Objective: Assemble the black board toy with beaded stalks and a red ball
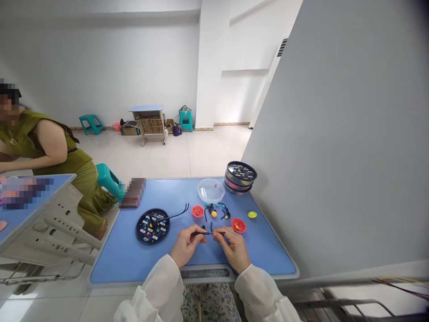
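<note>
Near the front of the blue table, my left hand (188,243) and my right hand (233,246) pinch a thin black rod (208,233) between them, one at each end. Just beyond them lie small black parts, teal beads and an orange ball (213,214). One red bowl (197,211) with small pieces sits behind my left hand, another red bowl (238,225) beside my right. To the left rests a round black disc (153,226) with printed labels, thin black rods rising from it.
At the back stand a clear round dish (211,191) and stacked black-rimmed containers (240,177). A yellow-green cup (252,214) is at the right. A grey wall (342,156) borders the table's right side. A person in green (60,147) sits at another table on the left.
</note>
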`<action>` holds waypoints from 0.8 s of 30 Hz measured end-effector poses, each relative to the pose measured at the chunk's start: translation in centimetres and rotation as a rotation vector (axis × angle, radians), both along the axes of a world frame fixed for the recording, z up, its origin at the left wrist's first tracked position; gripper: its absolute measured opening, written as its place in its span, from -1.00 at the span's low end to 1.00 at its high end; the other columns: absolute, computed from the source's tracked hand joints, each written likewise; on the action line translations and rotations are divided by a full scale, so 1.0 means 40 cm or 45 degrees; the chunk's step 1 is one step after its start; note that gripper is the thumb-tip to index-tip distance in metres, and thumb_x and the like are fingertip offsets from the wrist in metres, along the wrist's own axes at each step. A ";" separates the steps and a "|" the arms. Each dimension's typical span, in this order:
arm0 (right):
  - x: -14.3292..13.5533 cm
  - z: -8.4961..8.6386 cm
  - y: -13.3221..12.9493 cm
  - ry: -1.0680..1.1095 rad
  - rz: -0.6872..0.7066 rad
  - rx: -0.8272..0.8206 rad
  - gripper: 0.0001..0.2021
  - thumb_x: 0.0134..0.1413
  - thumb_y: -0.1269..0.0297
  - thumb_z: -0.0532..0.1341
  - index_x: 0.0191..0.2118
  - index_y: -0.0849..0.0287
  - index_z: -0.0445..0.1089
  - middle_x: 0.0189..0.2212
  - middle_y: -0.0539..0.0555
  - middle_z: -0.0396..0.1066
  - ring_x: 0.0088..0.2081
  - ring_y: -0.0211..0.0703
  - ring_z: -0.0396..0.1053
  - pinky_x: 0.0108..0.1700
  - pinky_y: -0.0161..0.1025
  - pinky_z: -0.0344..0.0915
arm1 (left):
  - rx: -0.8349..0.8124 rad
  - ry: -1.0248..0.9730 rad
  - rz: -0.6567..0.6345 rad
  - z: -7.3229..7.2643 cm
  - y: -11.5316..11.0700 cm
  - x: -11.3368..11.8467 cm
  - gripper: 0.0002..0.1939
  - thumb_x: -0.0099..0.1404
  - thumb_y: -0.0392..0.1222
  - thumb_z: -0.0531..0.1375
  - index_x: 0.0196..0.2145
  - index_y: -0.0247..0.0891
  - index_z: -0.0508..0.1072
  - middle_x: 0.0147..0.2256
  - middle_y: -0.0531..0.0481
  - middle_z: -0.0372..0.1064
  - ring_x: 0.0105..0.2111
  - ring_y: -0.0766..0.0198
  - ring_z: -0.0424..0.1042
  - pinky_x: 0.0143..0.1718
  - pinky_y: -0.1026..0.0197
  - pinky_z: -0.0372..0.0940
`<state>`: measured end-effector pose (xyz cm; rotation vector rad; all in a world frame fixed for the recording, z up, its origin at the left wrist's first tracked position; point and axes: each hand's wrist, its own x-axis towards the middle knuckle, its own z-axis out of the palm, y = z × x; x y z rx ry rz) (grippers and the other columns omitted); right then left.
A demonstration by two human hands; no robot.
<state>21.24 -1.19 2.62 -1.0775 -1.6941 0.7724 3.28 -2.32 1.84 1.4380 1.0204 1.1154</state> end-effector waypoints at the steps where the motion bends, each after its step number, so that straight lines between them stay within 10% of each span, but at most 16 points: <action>1: 0.000 0.001 -0.001 0.004 0.001 -0.008 -0.74 0.07 0.06 0.20 -0.51 0.06 0.50 -0.61 0.03 0.46 -0.49 -0.11 0.36 -0.34 -0.20 0.26 | -0.005 0.001 -0.002 0.000 0.000 0.000 -0.78 0.24 -0.07 0.16 -0.28 -0.26 0.50 -0.47 -0.01 0.46 -0.40 0.23 0.43 -0.30 0.23 0.33; 24: -0.006 -0.021 0.006 -0.099 0.049 0.068 -0.68 0.20 0.10 0.09 -0.47 0.12 0.42 -0.61 0.00 0.46 -0.50 -0.19 0.40 -0.33 -0.28 0.30 | -0.031 0.005 -0.005 -0.012 0.001 0.013 -0.77 0.25 -0.07 0.14 -0.28 -0.28 0.47 -0.46 0.00 0.45 -0.39 0.23 0.43 -0.28 0.21 0.32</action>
